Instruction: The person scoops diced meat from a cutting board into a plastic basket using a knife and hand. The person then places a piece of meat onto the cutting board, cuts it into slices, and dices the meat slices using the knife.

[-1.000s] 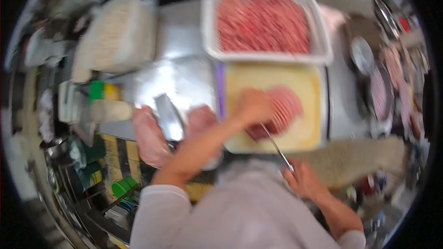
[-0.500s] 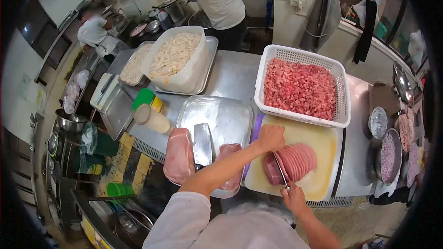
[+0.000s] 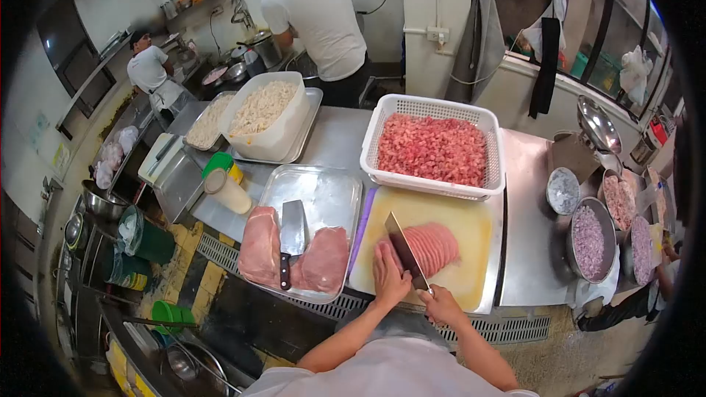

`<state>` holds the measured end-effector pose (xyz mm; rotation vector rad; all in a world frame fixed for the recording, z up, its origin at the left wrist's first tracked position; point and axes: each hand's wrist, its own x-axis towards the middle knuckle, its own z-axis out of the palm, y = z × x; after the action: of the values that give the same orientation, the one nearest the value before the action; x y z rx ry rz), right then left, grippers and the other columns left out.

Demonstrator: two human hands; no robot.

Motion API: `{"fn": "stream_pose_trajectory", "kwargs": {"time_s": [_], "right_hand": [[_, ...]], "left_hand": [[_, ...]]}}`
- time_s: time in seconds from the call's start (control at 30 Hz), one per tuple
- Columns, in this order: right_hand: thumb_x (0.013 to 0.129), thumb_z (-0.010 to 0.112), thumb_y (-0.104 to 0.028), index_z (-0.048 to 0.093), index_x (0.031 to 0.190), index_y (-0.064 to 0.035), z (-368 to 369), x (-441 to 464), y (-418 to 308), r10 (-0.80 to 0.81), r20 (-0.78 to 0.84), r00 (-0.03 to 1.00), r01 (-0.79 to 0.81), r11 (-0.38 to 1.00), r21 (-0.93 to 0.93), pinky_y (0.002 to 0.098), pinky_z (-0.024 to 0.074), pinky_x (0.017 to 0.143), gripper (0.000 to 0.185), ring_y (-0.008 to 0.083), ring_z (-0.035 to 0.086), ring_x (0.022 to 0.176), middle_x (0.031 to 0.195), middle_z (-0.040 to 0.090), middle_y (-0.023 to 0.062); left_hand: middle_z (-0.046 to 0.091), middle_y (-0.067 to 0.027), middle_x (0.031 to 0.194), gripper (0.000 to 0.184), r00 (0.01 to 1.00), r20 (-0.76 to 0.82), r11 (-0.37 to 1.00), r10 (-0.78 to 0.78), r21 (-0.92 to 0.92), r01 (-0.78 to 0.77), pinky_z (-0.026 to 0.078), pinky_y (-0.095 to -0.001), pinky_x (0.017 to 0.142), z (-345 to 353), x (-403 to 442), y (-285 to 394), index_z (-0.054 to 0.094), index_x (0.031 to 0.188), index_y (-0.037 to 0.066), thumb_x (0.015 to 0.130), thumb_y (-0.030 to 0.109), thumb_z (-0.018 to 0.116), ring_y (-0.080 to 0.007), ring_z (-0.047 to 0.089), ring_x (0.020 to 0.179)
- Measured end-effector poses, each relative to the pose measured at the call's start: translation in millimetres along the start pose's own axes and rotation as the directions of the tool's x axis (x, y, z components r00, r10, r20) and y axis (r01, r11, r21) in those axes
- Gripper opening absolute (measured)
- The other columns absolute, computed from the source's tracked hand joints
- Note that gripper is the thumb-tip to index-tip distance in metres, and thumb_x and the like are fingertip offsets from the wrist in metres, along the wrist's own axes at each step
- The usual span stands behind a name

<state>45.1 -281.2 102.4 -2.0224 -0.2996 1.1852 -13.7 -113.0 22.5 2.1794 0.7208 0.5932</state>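
A piece of pink raw meat, cut into thin slices [image 3: 432, 248] at its right part, lies on the yellowed white cutting board [image 3: 472, 279]. My right hand [image 3: 443, 305] is closed around the handle of a broad-bladed knife [image 3: 406, 250], whose blade stands tilted against the meat, left of the slices. On the blade's left side, my left hand [image 3: 390, 277] presses on the uncut end of the meat, covering most of it. To the left, a metal tray [image 3: 312, 180] carries two large pieces of meat [image 3: 259, 250] and a second knife, a cleaver [image 3: 293, 228].
A white basket [image 3: 368, 148] of diced meat stands beyond the board. Behind the tray are a white tub [image 3: 273, 136] and a lidded jar [image 3: 226, 190]. Bowls, one with chopped purple pieces [image 3: 588, 242], stand at right. Two people [image 3: 318, 22] work at the back.
My left hand has moved from the far side of the meat to its near left end, uncovering the tray. The knife blade now shows its broad face. The view has shifted.
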Motion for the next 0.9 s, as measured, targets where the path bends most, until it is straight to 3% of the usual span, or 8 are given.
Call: {"fn": "stream_pose_trajectory", "kwargs": {"time_s": [0.07, 0.17, 0.3, 0.4, 0.63, 0.67, 0.83, 0.9], "right_hand": [[0.103, 0.06, -0.043, 0.055, 0.096, -0.0022, -11.6, -6.7, 1.2, 0.012, 0.018, 1.0, -0.012, 1.0, 0.013, 0.0329, 0.0426, 0.037, 0.042, 0.014, 0.057, 0.048, 0.06, 0.054, 0.0045], [0.103, 0.06, -0.044, 0.054, 0.095, -0.0024, -13.2, -16.1, 20.6, 0.037, 0.059, 0.998, -0.042, 0.997, 0.072, 0.034, 0.0432, 0.037, 0.042, 0.0158, 0.058, 0.047, 0.06, 0.055, 0.0051], [0.104, 0.059, -0.046, 0.054, 0.096, -0.0023, -11.3, -31.2, 35.5, 0.006, 0.015, 1.0, -0.006, 1.0, 0.02, 0.0343, 0.0417, 0.037, 0.044, 0.0164, 0.059, 0.047, 0.06, 0.055, 0.0052], [0.104, 0.06, -0.046, 0.055, 0.096, -0.0024, -15.4, -41.7, 32.8, -0.032, 0.016, 0.999, 0.031, 0.999, 0.03, 0.0339, 0.0419, 0.038, 0.044, 0.0166, 0.059, 0.047, 0.06, 0.055, 0.005], [0.103, 0.061, -0.043, 0.059, 0.098, -0.0018, -9.8, -31.0, 40.0, -0.005, 0.008, 1.0, 0.004, 0.997, 0.079, 0.0336, 0.042, 0.04, 0.041, 0.0158, 0.056, 0.045, 0.06, 0.057, 0.0058], [0.103, 0.061, -0.043, 0.059, 0.098, -0.0016, -9.9, -30.6, 44.5, -0.016, 0.012, 1.0, 0.015, 0.997, 0.076, 0.0338, 0.0419, 0.04, 0.041, 0.0158, 0.056, 0.044, 0.059, 0.057, 0.0057], [0.103, 0.062, -0.035, 0.06, 0.119, -0.0017, -10.3, -26.6, 51.6, -0.032, 0.008, 0.999, 0.031, 0.995, 0.091, 0.0338, 0.0439, 0.041, 0.037, 0.0154, 0.056, 0.044, 0.058, 0.057, 0.0052], [0.102, 0.063, -0.035, 0.061, 0.118, -0.0004, -7.3, -23.1, 48.9, -0.025, -0.026, 0.999, 0.027, 0.995, 0.099, 0.0329, 0.0447, 0.041, 0.039, 0.0156, 0.056, 0.044, 0.057, 0.057, 0.0054]], "left_hand": [[0.018, -0.0375, 0.164, 0.103, 0.998, 0.055, 0.997, -0.025, 0.071, 0.021, 0.019, -0.0566, 0.127, -0.3, 1.4, 1.7, 0.012, 0.16, -0.01, 0.078, 0.008, 0.072, -0.0538, 0.02, 0.153], [0.014, -0.035, 0.167, 0.1, 0.986, 0.155, 0.994, -0.062, 0.098, 0.047, 0.021, -0.0521, 0.127, -16.4, 7.5, 0.2, 0.01, 0.162, -0.008, 0.081, 0.007, 0.068, -0.0519, 0.019, 0.154], [0.05, -0.0278, 0.147, 0.085, 0.995, 0.096, 0.97, 0.004, 0.24, -0.027, 0.04, -0.0554, 0.113, -31.1, 14.1, -37.0, 0.033, 0.155, -0.001, 0.079, 0.006, 0.072, -0.0479, 0.048, 0.136], [0.062, -0.022, 0.132, 0.071, 0.996, 0.086, 0.948, 0.024, 0.316, -0.05, 0.048, -0.0567, 0.101, -62.1, 20.4, -34.9, 0.043, 0.148, 0.005, 0.082, 0.009, 0.071, -0.0461, 0.057, 0.123], [0.068, -0.0222, 0.125, 0.065, 0.99, 0.122, 0.955, -0.075, 0.295, 0.036, 0.051, -0.0595, 0.095, -75.6, 28.8, -25.9, 0.047, 0.146, 0.01, 0.085, 0.012, 0.07, -0.0475, 0.064, 0.113], [0.068, -0.0229, 0.128, 0.068, 0.959, 0.165, 0.931, -0.233, 0.323, 0.171, 0.052, -0.0572, 0.097, -81.0, 35.8, -18.4, 0.048, 0.147, 0.009, 0.082, 0.007, 0.069, -0.0481, 0.064, 0.115], [0.069, -0.0222, 0.129, 0.068, 0.964, 0.183, 0.972, -0.194, -0.093, 0.214, 0.056, -0.0464, 0.098, -55.7, 59.4, -111.4, 0.053, 0.145, 0.006, 0.08, 0.003, 0.073, -0.0361, 0.068, 0.116], [0.07, -0.0217, 0.125, 0.065, 0.91, 0.266, 0.821, -0.319, -0.402, 0.406, 0.056, -0.0423, 0.096, -63.0, 77.1, -108.8, 0.054, 0.143, 0.004, 0.081, 0.004, 0.075, -0.0309, 0.069, 0.113]]}}
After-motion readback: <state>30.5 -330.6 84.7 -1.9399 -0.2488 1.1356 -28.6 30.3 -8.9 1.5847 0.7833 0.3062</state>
